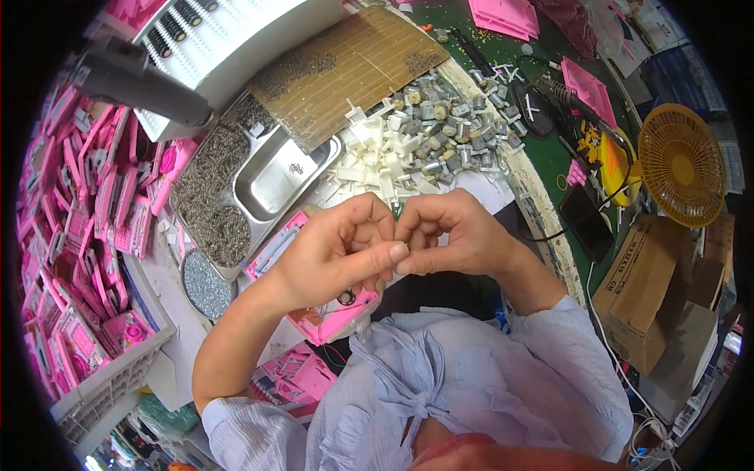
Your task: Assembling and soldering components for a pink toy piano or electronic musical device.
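My left hand [339, 250] and my right hand [454, 235] meet in front of my chest, fingers curled and thumb tips almost together. Whatever is pinched between them is hidden by the fingers. Just below the left hand lies an open pink plastic housing [323, 326] with small parts and a wire inside, partly covered by my hand and wrist. Beyond my fingertips spreads a heap of small metal motors [459, 118], with white plastic pieces [381, 149] on its left side.
A metal tray [275, 184] full of small screws sits left of my hands, beside a round dish [206, 284] of silvery bits. Cardboard [345, 78] lies across its far end. A crate [118, 385] of pink casings fills the left; a yellow fan [682, 165] and carton [640, 290] stand right.
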